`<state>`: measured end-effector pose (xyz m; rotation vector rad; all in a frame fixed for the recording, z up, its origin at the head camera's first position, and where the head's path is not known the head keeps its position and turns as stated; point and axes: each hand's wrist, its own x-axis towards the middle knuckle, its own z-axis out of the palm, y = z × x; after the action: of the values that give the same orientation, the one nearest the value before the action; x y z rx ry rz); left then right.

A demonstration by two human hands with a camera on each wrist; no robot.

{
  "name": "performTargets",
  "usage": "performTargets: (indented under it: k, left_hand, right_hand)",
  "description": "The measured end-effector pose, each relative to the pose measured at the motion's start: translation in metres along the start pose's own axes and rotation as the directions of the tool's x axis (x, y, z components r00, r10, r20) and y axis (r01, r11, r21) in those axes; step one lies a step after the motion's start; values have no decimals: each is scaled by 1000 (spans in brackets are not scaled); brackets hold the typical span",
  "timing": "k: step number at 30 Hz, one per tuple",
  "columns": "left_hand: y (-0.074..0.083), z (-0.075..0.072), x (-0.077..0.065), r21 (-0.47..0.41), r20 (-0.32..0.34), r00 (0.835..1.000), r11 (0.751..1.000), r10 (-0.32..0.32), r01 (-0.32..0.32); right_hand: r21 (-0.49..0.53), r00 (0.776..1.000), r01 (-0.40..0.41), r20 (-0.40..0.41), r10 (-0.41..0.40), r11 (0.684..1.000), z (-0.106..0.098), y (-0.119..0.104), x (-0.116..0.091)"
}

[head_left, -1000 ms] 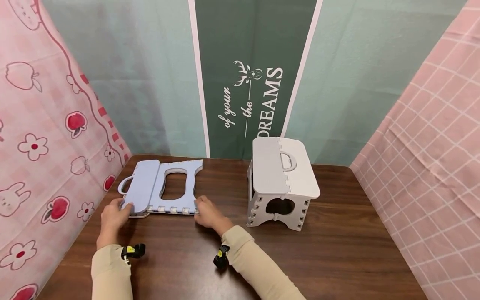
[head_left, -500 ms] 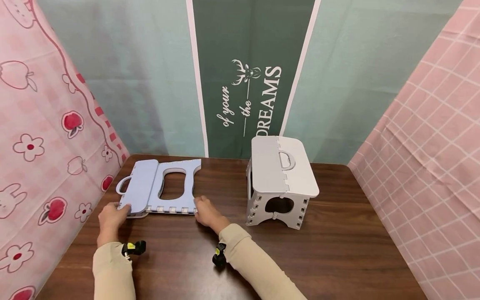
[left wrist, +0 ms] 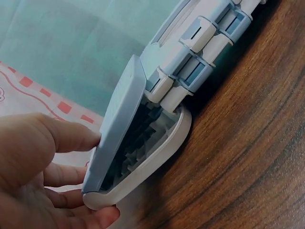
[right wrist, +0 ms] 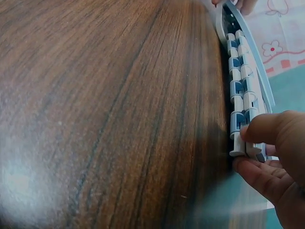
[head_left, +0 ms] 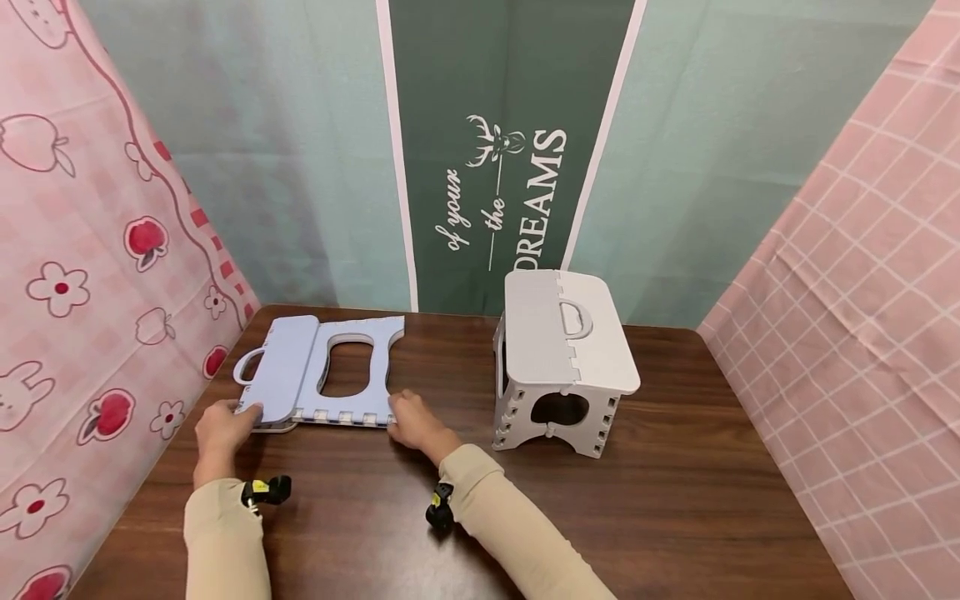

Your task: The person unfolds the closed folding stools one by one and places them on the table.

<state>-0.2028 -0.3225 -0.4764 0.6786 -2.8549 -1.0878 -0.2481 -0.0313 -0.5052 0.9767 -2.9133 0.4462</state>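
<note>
A light blue and white folding stool (head_left: 281,367) lies folded on its side at the table's left. In the head view, my left hand (head_left: 223,435) holds the near corner of its seat end, thumb on top. Seen from the left wrist, the blue seat half (left wrist: 116,124) and the white seat half (left wrist: 152,164) meet near my fingers and spread apart toward the legs. My right hand (head_left: 417,423) pinches the near corner of the leg end; the right wrist view has the thumb (right wrist: 262,128) on the row of hinges (right wrist: 237,88) and fingers beneath.
A white folding stool (head_left: 551,337) stands unfolded on the wooden table (head_left: 675,500), right of my right hand. Printed cloths hang behind and at both sides. Each sleeve has a black wrist camera (head_left: 268,490) strapped by its cuff.
</note>
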Motion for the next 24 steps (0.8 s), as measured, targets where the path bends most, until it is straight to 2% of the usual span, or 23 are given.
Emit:
performTargets:
  k: [4, 11, 18, 24]
  left_hand:
    - [-1, 0, -2, -32, 5, 1000, 999, -22, 22]
    - [-1, -2, -3, -57, 34, 999, 998, -14, 16]
    - [1, -11, -7, -79, 113, 992, 996, 53, -44]
    - [4, -16, -8, -91, 113, 991, 994, 72, -62]
  right_hand:
    - [-5, 1000, 3, 0, -3, 1000, -1, 1, -3]
    - [20, 1000, -17, -15, 18, 1000, -1, 5, -6]
    - [19, 1000, -7, -15, 7, 1000, -3, 7, -6]
    - [44, 999, -40, 9, 39, 998, -5, 6, -6]
